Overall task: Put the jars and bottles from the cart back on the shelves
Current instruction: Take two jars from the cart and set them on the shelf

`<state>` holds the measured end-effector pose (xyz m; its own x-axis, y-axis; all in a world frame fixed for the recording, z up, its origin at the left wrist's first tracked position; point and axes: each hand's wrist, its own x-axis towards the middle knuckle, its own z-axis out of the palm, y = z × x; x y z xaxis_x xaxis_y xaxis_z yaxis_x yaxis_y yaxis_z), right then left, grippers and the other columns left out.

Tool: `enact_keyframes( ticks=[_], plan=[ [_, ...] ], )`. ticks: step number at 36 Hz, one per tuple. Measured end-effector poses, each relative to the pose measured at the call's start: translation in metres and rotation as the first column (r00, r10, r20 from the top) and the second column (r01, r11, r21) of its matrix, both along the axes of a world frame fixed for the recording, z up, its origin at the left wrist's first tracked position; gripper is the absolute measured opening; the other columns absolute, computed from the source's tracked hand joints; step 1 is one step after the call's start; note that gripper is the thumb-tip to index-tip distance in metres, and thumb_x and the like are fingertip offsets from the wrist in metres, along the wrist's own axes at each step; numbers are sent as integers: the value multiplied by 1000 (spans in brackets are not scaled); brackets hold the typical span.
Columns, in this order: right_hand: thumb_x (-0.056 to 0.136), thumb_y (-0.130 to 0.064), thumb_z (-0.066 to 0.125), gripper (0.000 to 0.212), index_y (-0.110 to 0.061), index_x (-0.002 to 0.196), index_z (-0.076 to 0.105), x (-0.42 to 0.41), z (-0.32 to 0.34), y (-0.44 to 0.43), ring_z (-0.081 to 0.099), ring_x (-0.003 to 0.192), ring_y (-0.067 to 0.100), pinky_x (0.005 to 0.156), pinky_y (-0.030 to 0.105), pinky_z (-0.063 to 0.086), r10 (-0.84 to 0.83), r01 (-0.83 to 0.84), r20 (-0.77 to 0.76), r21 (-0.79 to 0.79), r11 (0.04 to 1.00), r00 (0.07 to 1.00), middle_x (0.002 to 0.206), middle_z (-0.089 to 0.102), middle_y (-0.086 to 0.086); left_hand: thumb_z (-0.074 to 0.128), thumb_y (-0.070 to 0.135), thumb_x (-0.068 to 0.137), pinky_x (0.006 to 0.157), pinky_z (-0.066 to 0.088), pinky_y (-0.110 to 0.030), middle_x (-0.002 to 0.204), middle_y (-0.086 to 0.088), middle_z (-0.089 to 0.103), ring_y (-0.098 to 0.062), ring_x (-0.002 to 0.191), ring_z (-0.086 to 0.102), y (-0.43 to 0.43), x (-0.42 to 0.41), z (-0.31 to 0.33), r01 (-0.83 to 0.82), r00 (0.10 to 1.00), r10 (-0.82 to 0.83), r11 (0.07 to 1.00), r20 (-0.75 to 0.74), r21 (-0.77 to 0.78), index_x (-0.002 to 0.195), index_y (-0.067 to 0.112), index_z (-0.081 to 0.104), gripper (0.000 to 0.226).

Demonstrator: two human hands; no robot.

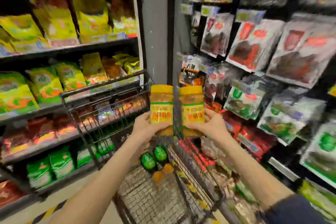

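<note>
I hold two matching jars upright above the cart, each with a yellow lid and a yellow label. My left hand [143, 123] grips the left jar [161, 107] from below and the side. My right hand [211, 125] grips the right jar [192, 109] the same way. The jars stand side by side, a small gap between them. Below them the black wire cart [101, 107] holds two green-capped bottles [154, 156] and two orange-lidded jars [162, 172] in its basket. The picture is blurred.
Shelves of yellow, red and green bags [54, 82] line the left side. Hanging packets of dried goods [254, 47] fill the racks on the right. A grey pillar [156, 23] stands straight ahead between them. The cart fills the narrow aisle before me.
</note>
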<state>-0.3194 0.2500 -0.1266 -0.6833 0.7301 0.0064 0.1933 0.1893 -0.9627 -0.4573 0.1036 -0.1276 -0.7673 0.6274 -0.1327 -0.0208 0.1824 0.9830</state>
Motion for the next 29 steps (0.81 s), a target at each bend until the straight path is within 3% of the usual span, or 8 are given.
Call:
enact_keyframes(
  ticks=[3, 6, 8, 14, 17, 20, 24, 29],
  plan=[
    [62, -6, 84, 40, -28, 84, 59, 44, 23, 9, 63, 66, -9, 65, 12, 52, -89, 90, -12, 70, 994, 996, 85, 68, -6, 78, 1, 69, 78, 55, -28, 107, -13, 68, -20, 87, 64, 19, 25, 21, 101, 994, -98, 994, -51, 52, 110, 1, 62, 43],
    [59, -16, 88, 42, -31, 87, 61, 90, 44, 14, 66, 86, 6, 84, 31, 54, -209, 211, -30, 115, 971, 977, 92, 69, -6, 78, 3, 69, 68, 56, -17, 104, -11, 69, -12, 80, 65, 38, 53, 36, 220, 974, -213, 971, -77, 90, 108, 7, 63, 42],
    [58, -18, 88, 43, -25, 92, 63, 123, 53, 17, 66, 90, 13, 87, 36, 54, -289, 292, -41, 121, 949, 956, 96, 70, -2, 77, 3, 70, 64, 55, -13, 101, -8, 68, -8, 79, 64, 52, 74, 45, 306, 951, -297, 946, -87, 109, 111, 6, 61, 44],
    [55, -18, 89, 57, -18, 104, 60, 231, 72, 14, 63, 83, 2, 84, 28, 53, -519, 523, -77, 203, 828, 851, 92, 68, -5, 80, 10, 69, 76, 55, -26, 102, 1, 70, -12, 91, 67, 97, 156, 66, 545, 838, -534, 827, -114, 134, 109, 16, 60, 45],
    [58, -16, 88, 54, -19, 101, 56, 287, 80, 4, 61, 81, 0, 80, 17, 52, -612, 614, -90, 227, 756, 786, 87, 63, -11, 77, 7, 71, 63, 55, -14, 92, 6, 68, -2, 80, 66, 116, 207, 75, 643, 766, -632, 747, -119, 170, 102, 18, 60, 36],
    [58, -18, 87, 58, -20, 104, 52, 344, 86, -9, 62, 94, 14, 87, 29, 51, -705, 706, -108, 250, 663, 700, 96, 63, -3, 75, 2, 72, 56, 52, -9, 83, 10, 66, 9, 63, 64, 132, 259, 81, 716, 696, -705, 671, -136, 193, 87, 22, 61, 28],
    [56, -21, 89, 65, -11, 112, 56, 422, 92, -29, 64, 97, 16, 90, 34, 52, -811, 802, -110, 276, 530, 574, 103, 67, 2, 75, 4, 72, 68, 57, -19, 91, 1, 70, -6, 77, 68, 143, 334, 88, 809, 581, -802, 548, -141, 215, 93, 18, 64, 28],
    [56, -18, 89, 59, -16, 106, 58, 517, 105, -59, 64, 94, 14, 88, 32, 52, -888, 870, -126, 300, 392, 443, 99, 67, 0, 78, 9, 68, 65, 55, -20, 95, 0, 70, -10, 83, 67, 141, 434, 101, 872, 452, -885, 412, -112, 264, 104, 14, 62, 40]
  ],
)
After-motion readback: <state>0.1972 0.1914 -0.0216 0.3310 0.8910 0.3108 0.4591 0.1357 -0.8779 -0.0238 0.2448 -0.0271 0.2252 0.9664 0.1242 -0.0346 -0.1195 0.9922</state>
